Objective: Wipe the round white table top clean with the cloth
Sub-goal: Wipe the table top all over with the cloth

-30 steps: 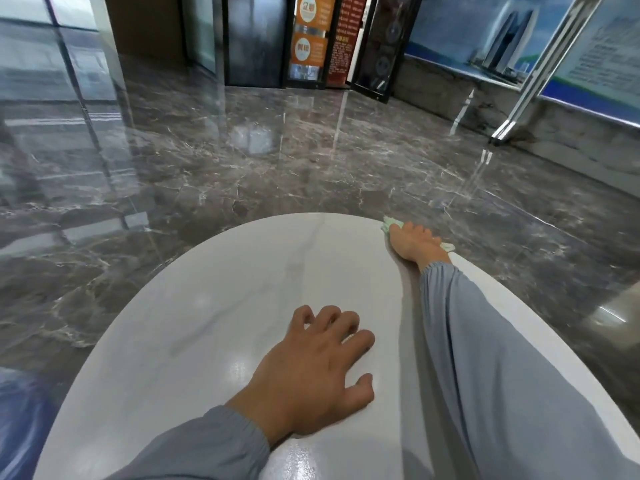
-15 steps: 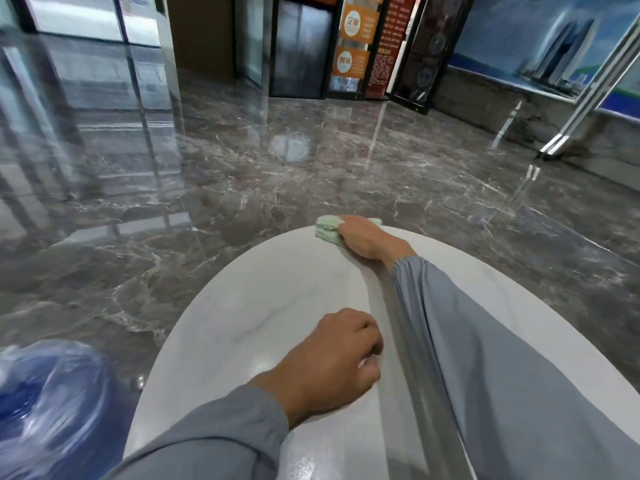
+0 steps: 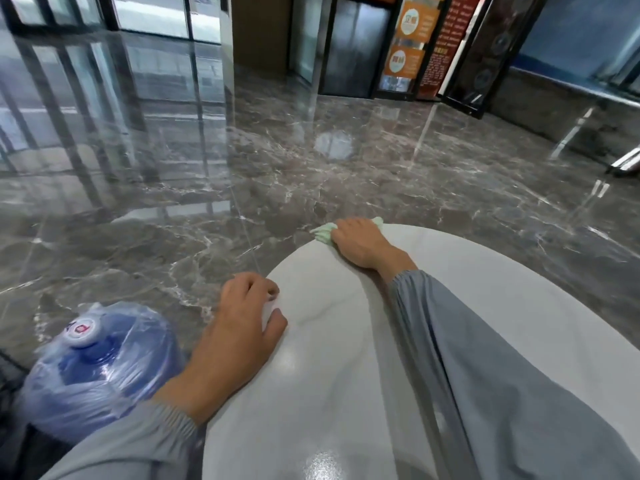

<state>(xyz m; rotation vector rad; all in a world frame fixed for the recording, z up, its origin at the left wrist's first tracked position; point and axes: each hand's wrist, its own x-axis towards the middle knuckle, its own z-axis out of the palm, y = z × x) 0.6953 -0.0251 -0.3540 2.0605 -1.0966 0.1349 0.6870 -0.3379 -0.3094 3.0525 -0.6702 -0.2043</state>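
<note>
Blue jug (image 3: 100,368), perhaps full, beside table (image 3: 346,393)

The table top (image 3: 346,375) under both hands is white with faint grey veins. The cloth (image 3: 323,233) showing round the right hand (image 3: 360,244) is pale mint green. Both sleeves (image 3: 502,375) are plain grey-blue. The floor (image 3: 311,174) beyond the hands is dark grey-brown marble with thin white veining. Left of the left hand (image 3: 239,334), the water bottle (image 3: 97,368) is blue under clear plastic, and its cap (image 3: 83,330) is white with a red mark. Far beyond the right hand, the signs (image 3: 408,39) are orange, beside a dark red banner (image 3: 446,39).
</note>
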